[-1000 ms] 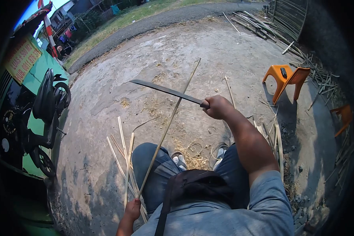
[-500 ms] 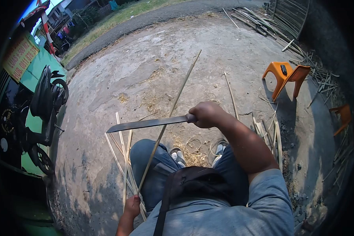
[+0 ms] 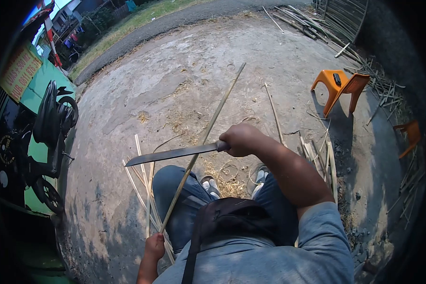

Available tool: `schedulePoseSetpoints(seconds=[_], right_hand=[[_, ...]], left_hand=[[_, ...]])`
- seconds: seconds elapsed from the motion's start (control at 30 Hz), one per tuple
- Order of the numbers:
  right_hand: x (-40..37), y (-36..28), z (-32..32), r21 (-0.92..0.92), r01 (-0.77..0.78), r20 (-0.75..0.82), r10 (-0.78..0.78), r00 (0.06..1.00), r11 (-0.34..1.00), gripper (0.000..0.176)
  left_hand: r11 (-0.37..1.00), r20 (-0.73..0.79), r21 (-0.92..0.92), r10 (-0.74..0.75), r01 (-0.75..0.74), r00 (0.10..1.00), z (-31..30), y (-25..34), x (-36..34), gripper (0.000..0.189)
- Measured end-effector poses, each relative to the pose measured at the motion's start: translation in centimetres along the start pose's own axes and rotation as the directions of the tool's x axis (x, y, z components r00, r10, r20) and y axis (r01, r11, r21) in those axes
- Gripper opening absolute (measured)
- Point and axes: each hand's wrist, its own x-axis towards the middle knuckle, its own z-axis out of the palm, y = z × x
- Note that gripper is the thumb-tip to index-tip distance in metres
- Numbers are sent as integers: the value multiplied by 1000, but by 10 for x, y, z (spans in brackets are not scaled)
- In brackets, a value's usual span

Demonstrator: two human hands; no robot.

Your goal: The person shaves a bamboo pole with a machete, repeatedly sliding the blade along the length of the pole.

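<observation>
My right hand (image 3: 240,140) is closed round the dark handle of a machete (image 3: 175,154), its long blade pointing left. The blade lies across a long bamboo strip (image 3: 217,109), which slants up and away to the right. At the strip's lower end my left hand (image 3: 155,245) grips it beside my left knee. Several pale split strips (image 3: 144,182) lean together next to that knee, partly hidden behind my leg and hand. A black bag (image 3: 232,217) sits at my lap.
An orange plastic chair (image 3: 333,90) with a small dark object on its seat stands at the right. More strips (image 3: 330,165) lie by my right leg. Bamboo poles (image 3: 312,23) are heaped at the far right. A motorbike (image 3: 52,128) is parked at the left. Shavings (image 3: 232,189) litter the ground between my feet.
The machete and my right hand have shifted slightly left, and the blade tilts a little more, tip lower. The strip stays in my left hand; the whole view has moved slightly.
</observation>
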Motion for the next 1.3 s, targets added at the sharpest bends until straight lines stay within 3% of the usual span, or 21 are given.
schedulePoseSetpoints(seconds=[0.13, 0.2, 0.27, 0.37, 0.5, 0.6, 0.7, 0.8, 0.93, 1.0, 1.1, 1.23, 1.3], right_hand=[[6, -5, 1, -93, 84, -80, -92, 993, 992, 11], [11, 13, -1, 18, -92, -98, 93, 991, 996, 13], [12, 51, 7, 218, -58, -298, 123, 947, 974, 16], [12, 82, 10, 417, -216, -299, 358, 885, 883, 20], [3, 68, 3, 370, -175, -260, 282, 924, 912, 21], [0, 39, 1, 154, -8, -207, 40, 978, 988, 18], [4, 11, 7, -85, 70, -92, -78, 993, 994, 13], [3, 11, -2, -42, 48, -114, -53, 992, 998, 14], [9, 56, -1, 270, -144, -240, 211, 948, 952, 20], [10, 68, -8, 374, -280, -195, 370, 908, 884, 22], [6, 70, -6, 406, -257, -186, 354, 916, 877, 23], [-2, 38, -9, 258, -171, -150, 215, 965, 951, 18], [0, 17, -6, 99, -102, -126, 114, 985, 990, 14]], left_hand=[[999, -21, -54, 4, -5, 1000, 2, 13, -1, 68], [998, -10, -61, -4, 3, 1000, 1, 17, -1, 66], [998, -36, -57, 32, -34, 999, 9, 2, -2, 66], [999, -12, -35, 5, -6, 1000, 4, 12, -2, 68], [996, 21, -88, 14, -12, 1000, 2, 15, 1, 77], [990, -25, -136, 26, -29, 999, 13, 5, 3, 76], [991, 54, -126, -44, 51, 998, 10, 0, 1, 75], [989, 13, -149, -16, 18, 1000, 12, 0, 0, 75], [984, 6, -177, -25, 26, 1000, 20, -9, 1, 74], [982, 18, -185, -23, 26, 1000, 19, -5, 2, 74], [981, 21, -193, -25, 29, 999, 17, -4, 2, 74], [984, 12, -179, 6, -4, 1000, 15, 6, 3, 74], [989, 29, -150, -7, 11, 1000, 11, 6, 1, 74]])
